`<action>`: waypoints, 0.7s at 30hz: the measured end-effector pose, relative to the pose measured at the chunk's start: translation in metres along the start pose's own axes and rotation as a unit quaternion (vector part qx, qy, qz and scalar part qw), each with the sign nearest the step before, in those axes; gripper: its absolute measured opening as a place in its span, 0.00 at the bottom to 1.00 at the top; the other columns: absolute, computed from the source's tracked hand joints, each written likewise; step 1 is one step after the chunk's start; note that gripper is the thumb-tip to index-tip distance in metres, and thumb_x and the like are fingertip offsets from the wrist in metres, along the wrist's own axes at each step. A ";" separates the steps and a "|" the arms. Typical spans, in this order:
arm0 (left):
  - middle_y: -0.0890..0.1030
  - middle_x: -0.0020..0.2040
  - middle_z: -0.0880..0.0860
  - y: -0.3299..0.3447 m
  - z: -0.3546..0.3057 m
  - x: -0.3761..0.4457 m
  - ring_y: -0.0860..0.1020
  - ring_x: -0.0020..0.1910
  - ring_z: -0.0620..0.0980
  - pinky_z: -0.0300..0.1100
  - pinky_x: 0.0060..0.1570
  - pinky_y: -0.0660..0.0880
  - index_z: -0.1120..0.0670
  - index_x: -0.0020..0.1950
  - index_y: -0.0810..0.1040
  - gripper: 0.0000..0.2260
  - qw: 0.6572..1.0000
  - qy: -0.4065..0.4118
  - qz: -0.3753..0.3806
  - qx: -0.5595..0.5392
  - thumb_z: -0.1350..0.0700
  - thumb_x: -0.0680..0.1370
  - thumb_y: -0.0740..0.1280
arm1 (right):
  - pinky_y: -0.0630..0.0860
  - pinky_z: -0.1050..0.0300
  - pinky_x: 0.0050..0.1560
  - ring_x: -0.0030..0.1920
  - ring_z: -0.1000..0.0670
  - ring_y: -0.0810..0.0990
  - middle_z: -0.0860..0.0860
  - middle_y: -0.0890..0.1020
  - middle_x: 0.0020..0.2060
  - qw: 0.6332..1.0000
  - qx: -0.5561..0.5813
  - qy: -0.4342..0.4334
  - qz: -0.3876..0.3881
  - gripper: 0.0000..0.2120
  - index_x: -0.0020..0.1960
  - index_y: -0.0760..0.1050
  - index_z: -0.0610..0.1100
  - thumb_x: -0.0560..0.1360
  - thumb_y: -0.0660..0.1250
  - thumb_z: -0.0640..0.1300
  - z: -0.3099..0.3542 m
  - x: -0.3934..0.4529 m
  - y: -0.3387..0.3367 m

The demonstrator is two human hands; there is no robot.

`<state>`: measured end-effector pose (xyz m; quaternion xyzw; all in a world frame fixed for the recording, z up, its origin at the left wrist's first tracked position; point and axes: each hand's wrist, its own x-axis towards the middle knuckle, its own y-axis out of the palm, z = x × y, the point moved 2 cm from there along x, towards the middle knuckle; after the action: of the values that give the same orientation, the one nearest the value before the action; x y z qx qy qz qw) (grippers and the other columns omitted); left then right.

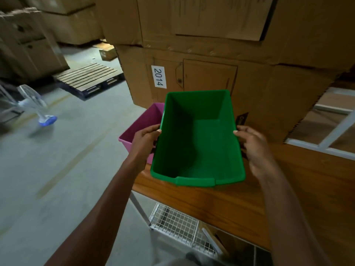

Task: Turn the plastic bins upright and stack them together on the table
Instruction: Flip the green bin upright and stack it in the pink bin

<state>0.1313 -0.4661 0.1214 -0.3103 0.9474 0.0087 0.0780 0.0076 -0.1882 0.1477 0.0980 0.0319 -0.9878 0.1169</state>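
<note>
closest to the camera there's the edge of the wooden brown bench (240,204) with a white wire mesh rack (178,223) hanging underneath it. both arms come up from the bottom of the shot to the green rectangular plastic bin (197,143), which is already upright, mouth open to the ceiling, empty inside. the left hand (146,143) has its grip closed on the left rim, thumb on top and fingers curled down the outside wall. the right hand (253,148) does the same on the right rim, thumb tip on the edge. can't tell if the green bin's base sits on the bench or is held just above it, the bottom is hidden.

just past it on the left is a pink plastic bin (140,129), also mouth up as far as i can see, mostly covered by the green one and the left hand. it sits right at the bench's left edge, touching or nearly touching the green bin.

so my read: the flipping part looks done for these two, the stacking isn't. green still needs to go into pink (or the other way). no other bins in view.

behind it all is a wall of big cardboard boxes (211,73), one labelled 2014, and further off on the floor a wooden pallet (88,77).
</note>
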 end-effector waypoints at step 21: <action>0.86 0.58 0.53 -0.112 -0.050 0.202 0.84 0.58 0.57 0.59 0.63 0.80 0.49 0.65 0.85 0.17 0.996 -0.017 0.075 0.046 0.54 0.80 0.63 | 0.67 0.35 0.75 0.71 0.43 0.74 0.49 0.80 0.67 0.996 0.047 0.022 -0.069 0.10 0.60 0.80 0.52 0.80 0.67 0.46 0.018 0.090 0.175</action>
<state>0.0300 -0.6784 0.1434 -0.2346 0.9658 -0.0237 0.1078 -0.0402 -0.3801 0.1405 0.1231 -0.0051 -0.9915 0.0430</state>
